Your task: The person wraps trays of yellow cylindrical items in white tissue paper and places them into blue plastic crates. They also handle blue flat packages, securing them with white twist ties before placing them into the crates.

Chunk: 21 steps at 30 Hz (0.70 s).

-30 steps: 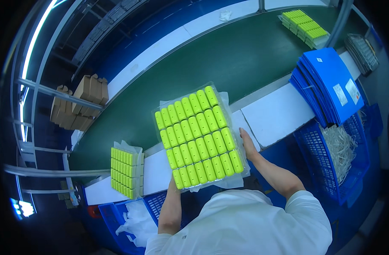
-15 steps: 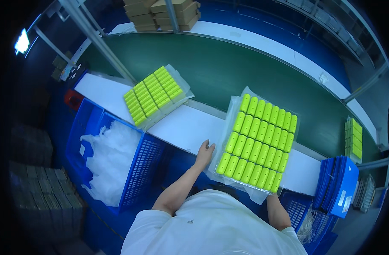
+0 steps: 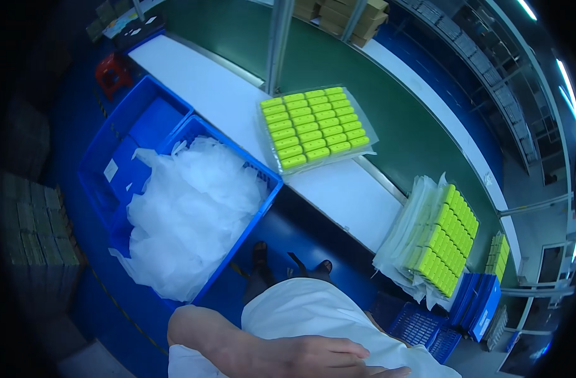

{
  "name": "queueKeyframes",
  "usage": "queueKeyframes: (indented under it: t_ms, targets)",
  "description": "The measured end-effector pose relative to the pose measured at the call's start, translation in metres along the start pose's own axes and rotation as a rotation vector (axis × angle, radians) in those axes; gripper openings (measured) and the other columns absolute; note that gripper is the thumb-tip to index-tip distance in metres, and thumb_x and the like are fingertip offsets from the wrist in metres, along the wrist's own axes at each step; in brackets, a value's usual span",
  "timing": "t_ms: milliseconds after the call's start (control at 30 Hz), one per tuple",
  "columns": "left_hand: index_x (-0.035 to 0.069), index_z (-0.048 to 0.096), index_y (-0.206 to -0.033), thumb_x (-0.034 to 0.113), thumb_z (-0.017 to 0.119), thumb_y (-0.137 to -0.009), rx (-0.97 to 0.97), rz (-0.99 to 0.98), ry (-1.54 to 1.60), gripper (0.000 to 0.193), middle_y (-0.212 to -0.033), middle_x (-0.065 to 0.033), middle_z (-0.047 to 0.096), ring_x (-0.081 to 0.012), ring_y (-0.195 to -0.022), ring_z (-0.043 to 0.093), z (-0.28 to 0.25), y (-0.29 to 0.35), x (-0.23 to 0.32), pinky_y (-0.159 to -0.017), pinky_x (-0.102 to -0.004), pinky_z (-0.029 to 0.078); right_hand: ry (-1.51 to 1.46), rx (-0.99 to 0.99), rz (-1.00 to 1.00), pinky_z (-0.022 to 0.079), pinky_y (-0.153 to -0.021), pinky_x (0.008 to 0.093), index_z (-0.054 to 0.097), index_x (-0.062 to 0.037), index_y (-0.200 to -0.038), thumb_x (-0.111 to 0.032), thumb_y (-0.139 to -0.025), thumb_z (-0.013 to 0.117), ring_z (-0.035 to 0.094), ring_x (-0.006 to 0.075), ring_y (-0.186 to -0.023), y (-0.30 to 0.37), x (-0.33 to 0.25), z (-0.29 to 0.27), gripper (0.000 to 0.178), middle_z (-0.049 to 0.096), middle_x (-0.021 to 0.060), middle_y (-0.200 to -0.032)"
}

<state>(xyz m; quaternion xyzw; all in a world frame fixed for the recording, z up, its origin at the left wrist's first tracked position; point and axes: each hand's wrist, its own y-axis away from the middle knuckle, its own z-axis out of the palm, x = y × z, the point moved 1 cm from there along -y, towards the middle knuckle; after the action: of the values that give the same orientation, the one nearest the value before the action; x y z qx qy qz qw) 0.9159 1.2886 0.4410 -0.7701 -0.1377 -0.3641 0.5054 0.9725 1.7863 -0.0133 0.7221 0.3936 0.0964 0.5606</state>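
Here's the nearer-right tray of yellow-green pieces (image 3: 450,242), tilted in view at the right part of the white worktop (image 3: 341,205), with pale translucent sheets (image 3: 404,230) fanned out along its left side. It lies well apart from the fingers of the left hand (image 3: 319,357), up and to the right of them! That hand is down at the lower edge, drawn across the white shirt (image 3: 307,312), fingers stretched out toward the right; its palm is hidden, so whether it grips anything, I cannot tell. The right hand is out of view. Farther left, a second tray of pieces (image 3: 314,137) sits across the worktop's far edge, one side over the green belt (image 3: 420,148), also clear of the fingers. Below it, a blue crate (image 3: 276,184) brims with crumpled white film (image 3: 187,211); a red stool (image 3: 112,72) stands beyond. Over right, blue sheets (image 3: 484,312) stand stacked, and brown cartons (image 3: 360,19) sit across the belt.
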Motion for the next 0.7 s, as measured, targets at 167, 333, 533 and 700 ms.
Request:
queueKeyframes:
  t_ms: [167,333,533,700]
  targets:
    - [-0.007,0.050,-0.139,0.016,0.057,-0.092,0.163,-0.018,0.180,0.053,-0.085,-0.0095,0.064,-0.0253,-0.076,0.066,-0.038,0.053,0.024,-0.077,-0.0380,0.056,0.263,-0.104,-0.287,0.053,-0.087,0.0372,0.067,-0.0081,-0.123,-0.031,-0.098,0.062,0.068,0.0242,-0.095,0.031,-0.188,0.054,0.035,0.071,0.0125,-0.106]
    - [-0.008,0.050,-0.137,0.018,0.063,-0.090,0.385,0.088,-0.381,0.055,-0.089,-0.0137,0.064,-0.0262,-0.078,0.066,-0.077,0.079,0.027,-0.073,-0.0424,0.056,-0.132,0.022,-0.267,0.053,-0.083,0.0310,0.065,-0.0049,-0.127,-0.031,-0.098,0.064,0.067,0.0180,-0.098,0.023,-0.296,0.060,0.039,0.071,0.0102,-0.112]
    - [-0.005,0.050,-0.136,0.016,0.078,-0.085,1.018,-0.672,-0.775,0.062,-0.127,-0.0269,0.061,-0.0427,-0.113,0.063,-0.145,0.228,-0.123,-0.096,-0.0436,0.053,-0.094,0.030,-0.237,0.054,-0.085,0.0343,0.062,-0.0066,-0.129,-0.032,-0.099,0.062,0.067,0.0213,-0.100,0.037,-0.312,0.076,0.040,0.069,0.0124,-0.116]
    - [0.000,0.052,-0.138,0.026,0.078,-0.081,0.517,-1.368,-1.268,0.068,-0.145,-0.0200,0.050,-0.0385,-0.143,0.035,-0.191,0.438,-0.132,-0.121,-0.0516,0.025,0.191,0.038,-0.312,0.053,-0.087,0.0322,0.070,-0.0007,-0.118,-0.029,-0.098,0.063,0.068,0.0190,-0.098,0.003,-0.207,0.068,0.036,0.073,0.0141,-0.105]
